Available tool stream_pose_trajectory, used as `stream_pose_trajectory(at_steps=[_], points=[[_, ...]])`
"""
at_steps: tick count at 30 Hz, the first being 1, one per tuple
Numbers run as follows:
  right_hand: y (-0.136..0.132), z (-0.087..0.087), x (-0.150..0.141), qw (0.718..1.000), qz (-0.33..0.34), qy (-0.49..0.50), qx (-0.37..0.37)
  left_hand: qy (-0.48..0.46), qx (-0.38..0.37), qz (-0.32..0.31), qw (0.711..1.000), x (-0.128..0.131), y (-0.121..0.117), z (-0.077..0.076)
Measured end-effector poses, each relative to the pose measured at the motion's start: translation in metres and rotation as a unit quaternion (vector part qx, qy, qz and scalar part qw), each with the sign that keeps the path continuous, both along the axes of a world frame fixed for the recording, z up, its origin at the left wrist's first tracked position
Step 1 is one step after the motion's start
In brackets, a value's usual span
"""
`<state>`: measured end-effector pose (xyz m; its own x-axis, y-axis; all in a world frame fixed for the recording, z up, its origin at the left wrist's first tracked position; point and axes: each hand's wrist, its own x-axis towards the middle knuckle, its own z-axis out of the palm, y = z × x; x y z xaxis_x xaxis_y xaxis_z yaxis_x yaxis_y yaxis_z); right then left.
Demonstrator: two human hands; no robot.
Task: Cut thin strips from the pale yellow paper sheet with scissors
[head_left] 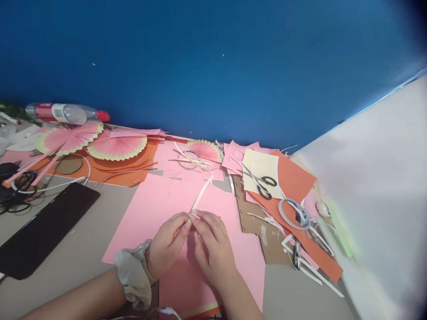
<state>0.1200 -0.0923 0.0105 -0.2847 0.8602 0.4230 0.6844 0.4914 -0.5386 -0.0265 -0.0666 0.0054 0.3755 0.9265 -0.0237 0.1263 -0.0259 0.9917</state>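
Note:
My left hand (168, 244) and my right hand (211, 246) meet over a large pink paper sheet (153, 213) near the table's front. Both pinch the lower end of a thin white paper strip (202, 198), which rises up and to the right from the fingertips. A grey scrunchie (133, 273) sits on my left wrist. The fingers of both hands are closed on the strip.
Pink pleated paper fans (116, 146) lie at the back left beside a plastic bottle (63, 113) on its side. A black tablet (43, 231) lies left. Scissors (263, 184), a tape roll (293, 213), orange paper (296, 178) and cardboard scraps lie right. A white panel (373, 186) rises far right.

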Motion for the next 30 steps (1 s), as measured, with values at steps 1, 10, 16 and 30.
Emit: stream_pose_trajectory(at_steps=[1, 10, 16, 30], points=[[0.0004, 0.0001, 0.0, 1.0, -0.005, -0.002, -0.007, -0.004, -0.006, -0.001, 1.0, 0.0006, 0.0003, 0.0005], [0.0048, -0.0016, 0.0046, 0.999, 0.009, 0.01, -0.039, -0.027, 0.011, -0.026, 0.999, 0.0016, -0.0018, 0.0068], [0.0043, 0.0001, 0.005, 0.999, 0.019, 0.014, -0.025, -0.024, 0.023, -0.027, 0.999, 0.0008, -0.0013, 0.0067], [0.0074, -0.0044, 0.0069, 0.998, -0.016, -0.056, -0.025, 0.066, 0.016, -0.036, 0.997, 0.0007, 0.0056, 0.0086]])
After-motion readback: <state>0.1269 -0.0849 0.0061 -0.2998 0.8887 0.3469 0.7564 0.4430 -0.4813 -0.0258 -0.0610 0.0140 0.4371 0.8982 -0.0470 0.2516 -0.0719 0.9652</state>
